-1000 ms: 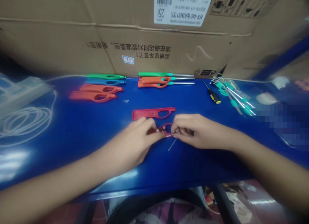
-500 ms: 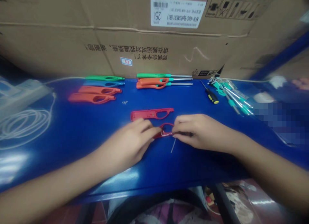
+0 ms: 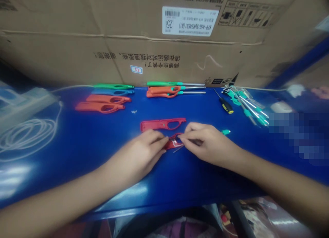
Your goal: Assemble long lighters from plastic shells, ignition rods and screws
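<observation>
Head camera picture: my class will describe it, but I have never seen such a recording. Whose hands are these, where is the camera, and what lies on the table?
There is no machine here. A person works with bare hands, and one camera worn on the head looks forward and down, so both arms enter from the bottom edge. The left hand and the right hand pinch a small red plastic piece between their fingertips, low over the blue table. Just beyond it lies a red handle shell. Farther back are orange shells, a green shell and what look like assembled lighters. To the right lie a screwdriver and a bag of teal-tipped tubes. To the left is a coil of white cord. A cardboard box stands behind everything.
</observation>
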The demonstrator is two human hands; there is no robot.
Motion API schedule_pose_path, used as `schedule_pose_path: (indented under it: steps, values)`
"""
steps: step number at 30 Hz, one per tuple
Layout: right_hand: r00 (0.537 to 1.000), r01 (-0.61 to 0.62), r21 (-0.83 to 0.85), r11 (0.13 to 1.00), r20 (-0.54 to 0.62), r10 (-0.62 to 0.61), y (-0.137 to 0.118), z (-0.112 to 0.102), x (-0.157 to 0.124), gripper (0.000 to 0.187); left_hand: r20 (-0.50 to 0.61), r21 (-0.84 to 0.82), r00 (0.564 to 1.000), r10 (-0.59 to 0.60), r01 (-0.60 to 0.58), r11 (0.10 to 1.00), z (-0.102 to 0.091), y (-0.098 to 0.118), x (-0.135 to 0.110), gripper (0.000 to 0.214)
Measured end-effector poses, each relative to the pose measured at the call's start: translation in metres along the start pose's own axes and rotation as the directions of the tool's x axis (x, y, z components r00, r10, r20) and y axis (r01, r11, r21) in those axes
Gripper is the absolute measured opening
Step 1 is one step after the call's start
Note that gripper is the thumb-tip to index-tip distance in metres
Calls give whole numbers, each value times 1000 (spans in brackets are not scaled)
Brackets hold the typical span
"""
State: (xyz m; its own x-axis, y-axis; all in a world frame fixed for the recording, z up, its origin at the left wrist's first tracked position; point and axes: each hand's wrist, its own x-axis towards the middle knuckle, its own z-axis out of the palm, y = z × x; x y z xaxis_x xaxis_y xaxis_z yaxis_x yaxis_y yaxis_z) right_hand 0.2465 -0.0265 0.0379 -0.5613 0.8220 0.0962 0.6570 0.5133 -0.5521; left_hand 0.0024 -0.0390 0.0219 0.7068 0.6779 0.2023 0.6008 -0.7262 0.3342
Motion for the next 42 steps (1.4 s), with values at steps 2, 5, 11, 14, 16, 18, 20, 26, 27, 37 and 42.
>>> schedule_pose_path:
  steps: [2, 5, 11, 14, 16, 18, 20, 26, 27, 37, 42]
  values:
    - [1000, -2, 26, 1000, -9, 3, -4, 2, -1, 30, -4, -6, 1000, -4, 4, 1000, 0, 0, -1, 29]
    - [1000, -19, 89, 996, 4, 19, -7, 5, -1, 26, -7, -13, 1000, 8, -8, 1000, 1, -1, -1, 29]
    - [993, -109, 204, 973, 70, 97, -3, 5, 1, 21, -26, 11, 999, 41, -41, 999, -1, -4, 1, 29]
    - [983, -176, 255, 951, 95, 157, -2, 3, 2, 21, 1, 40, 1000, 29, -29, 999, -2, -2, 2, 29]
    - [969, -239, 313, 919, 143, 203, -1, 3, 2, 23, 17, 50, 1000, 19, -19, 999, -1, -1, 3, 29]
    - [953, -289, 380, 879, 198, 228, -1, 4, 2, 26, 20, 45, 1000, 12, -13, 999, -1, 0, 4, 29]
    - [944, -315, 446, 838, 240, 228, 0, 6, 2, 26, 24, 31, 1000, 14, -14, 999, -1, -1, 4, 30]
    - [926, -364, 482, 797, 282, 251, -1, 3, 4, 25, 28, 32, 999, 24, -25, 999, -3, -4, 3, 31]
    - [917, -385, 473, 792, 293, 271, -2, 1, 5, 26, 29, 44, 999, 22, -23, 999, -4, -4, 3, 31]
    - [933, -236, 137, 962, -244, 264, 33, -24, 15, 52, 17, 164, 998, 56, -58, 985, -12, -7, -2, 32]
    - [868, -374, -277, 885, -440, 229, 65, -56, 18, 45, -7, 181, 997, 82, -79, 980, -13, -7, -1, 31]
